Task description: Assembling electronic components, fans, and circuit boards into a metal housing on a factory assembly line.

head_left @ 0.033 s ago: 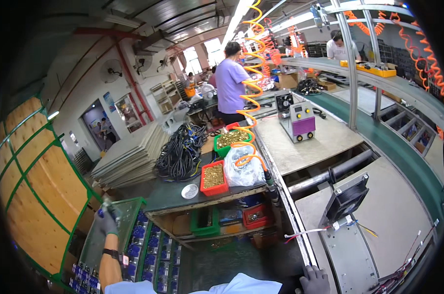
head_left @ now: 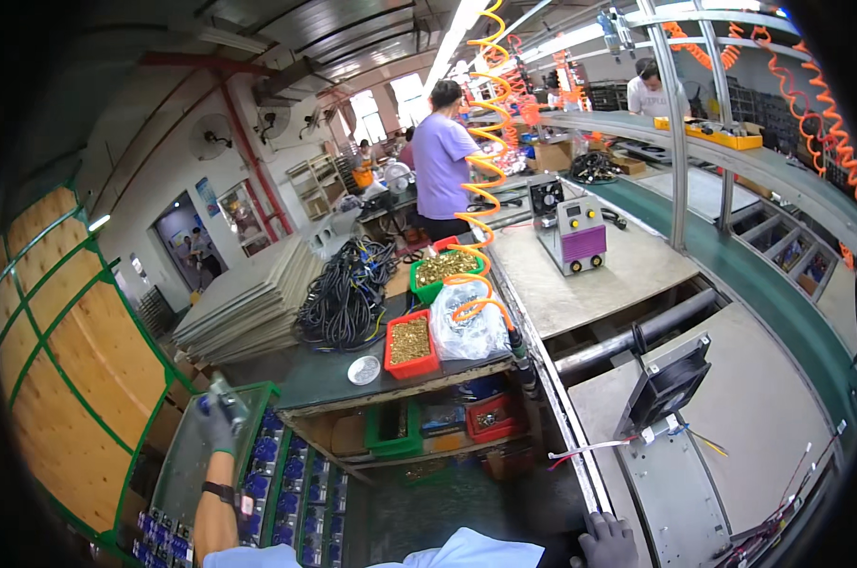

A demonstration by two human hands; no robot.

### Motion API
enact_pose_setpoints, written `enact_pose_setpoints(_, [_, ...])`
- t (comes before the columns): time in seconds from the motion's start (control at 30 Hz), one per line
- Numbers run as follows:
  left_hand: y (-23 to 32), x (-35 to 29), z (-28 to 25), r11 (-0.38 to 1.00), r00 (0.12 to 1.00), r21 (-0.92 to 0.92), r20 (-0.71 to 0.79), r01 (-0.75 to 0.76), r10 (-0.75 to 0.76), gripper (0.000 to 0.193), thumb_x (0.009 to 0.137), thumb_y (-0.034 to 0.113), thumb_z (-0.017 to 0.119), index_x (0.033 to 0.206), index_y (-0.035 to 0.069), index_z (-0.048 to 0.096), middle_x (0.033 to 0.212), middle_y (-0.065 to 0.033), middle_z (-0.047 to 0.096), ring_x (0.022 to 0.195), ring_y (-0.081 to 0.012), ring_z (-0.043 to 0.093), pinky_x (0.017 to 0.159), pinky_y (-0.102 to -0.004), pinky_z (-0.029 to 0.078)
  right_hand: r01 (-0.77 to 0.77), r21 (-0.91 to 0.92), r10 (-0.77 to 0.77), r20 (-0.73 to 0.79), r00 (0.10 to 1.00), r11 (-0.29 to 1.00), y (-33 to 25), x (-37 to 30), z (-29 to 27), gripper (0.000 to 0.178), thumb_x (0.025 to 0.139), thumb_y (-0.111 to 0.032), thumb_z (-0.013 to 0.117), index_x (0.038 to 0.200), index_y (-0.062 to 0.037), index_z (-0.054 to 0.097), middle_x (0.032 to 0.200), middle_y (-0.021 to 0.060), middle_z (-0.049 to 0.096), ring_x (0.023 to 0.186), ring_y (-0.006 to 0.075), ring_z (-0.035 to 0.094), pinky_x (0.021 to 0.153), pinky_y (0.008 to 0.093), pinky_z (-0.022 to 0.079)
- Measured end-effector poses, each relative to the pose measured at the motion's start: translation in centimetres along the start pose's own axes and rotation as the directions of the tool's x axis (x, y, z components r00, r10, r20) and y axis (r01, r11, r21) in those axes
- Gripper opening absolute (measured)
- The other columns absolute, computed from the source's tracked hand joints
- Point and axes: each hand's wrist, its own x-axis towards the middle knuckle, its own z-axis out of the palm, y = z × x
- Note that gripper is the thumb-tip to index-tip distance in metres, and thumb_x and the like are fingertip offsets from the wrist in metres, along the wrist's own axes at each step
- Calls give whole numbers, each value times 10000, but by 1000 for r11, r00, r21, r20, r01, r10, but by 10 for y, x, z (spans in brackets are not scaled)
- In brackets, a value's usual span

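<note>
My left hand (head_left: 218,426), in a grey glove, is raised over the green-edged tray (head_left: 184,473) at the lower left. Its fingers are closed on a small silver-and-blue part (head_left: 228,396), too blurred to tell its exact kind. Beside the tray stand rows of similar blue-and-silver parts (head_left: 263,464). My right hand (head_left: 606,541), also gloved, lies on the metal edge of the work line at the lower right, fingers spread and holding nothing. Near it is a metal chassis plate (head_left: 670,497) with an upright black fan (head_left: 670,383) and loose wires.
A bench ahead bears a red bin (head_left: 410,346) and a green bin (head_left: 438,272) of brass-coloured fittings, a plastic bag (head_left: 468,327) and black cables (head_left: 348,293). An orange coiled hose (head_left: 485,170) hangs above. A purple-and-grey machine (head_left: 577,237) stands farther along; a co-worker (head_left: 442,166) stands beyond.
My left hand has shifted slightly to the right with the part, which shows more clearly now. My right hand has stayed on the edge.
</note>
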Motion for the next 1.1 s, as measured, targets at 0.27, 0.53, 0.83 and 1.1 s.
enact_pose_setpoints(0.27, [207, -213, 50, 398, 149, -652, 404, -645, 903, 440, 814, 355, 881, 1068, 71, 660, 1150, -151, 600, 987, -336, 643, 850, -446, 557, -174, -62, 172, -28, 985, 983, -27, 9, -13, 472, 839, -228, 783, 1268, -87, 644, 1332, 210, 605, 1194, 422, 597, 985, 543, 494])
enact_pose_setpoints(0.53, [254, -386, 53, -527, -368, -849, -500, 30, 784, 278, 862, 294, 748, 1112, 320, 629, 1235, -121, 635, 1054, -263, 658, 749, -433, 587, -529, 64, 442, -638, 630, 846, -86, -18, -57, 455, 780, -148, 806, 1192, -27, 654, 1239, 203, 665, 1059, 413, 680, 932, 482, 554])
enact_pose_setpoints(0.83, [266, -534, 71, -574, -378, -723, -691, 385, 616, 272, 900, 333, 660, 1161, 257, 651, 1209, -140, 630, 1067, -302, 649, 882, -469, 543, -598, -299, 388, -537, 750, 743, -57, 29, -43, 802, 763, -420, 859, 1431, -94, 559, 1442, 219, 525, 1372, 397, 491, 1168, 612, 349])
enact_pose_setpoints(1.1, [257, -556, 90, -564, -315, -705, -703, 430, 638, 253, 896, 278, 620, 1141, 227, 655, 1215, -154, 626, 1042, -285, 635, 857, -461, 543, -616, -220, 495, -422, 760, 757, -6, 47, -27, 821, 744, -394, 876, 1470, -175, 564, 1291, 184, 586, 1107, 394, 597, 939, 513, 501])
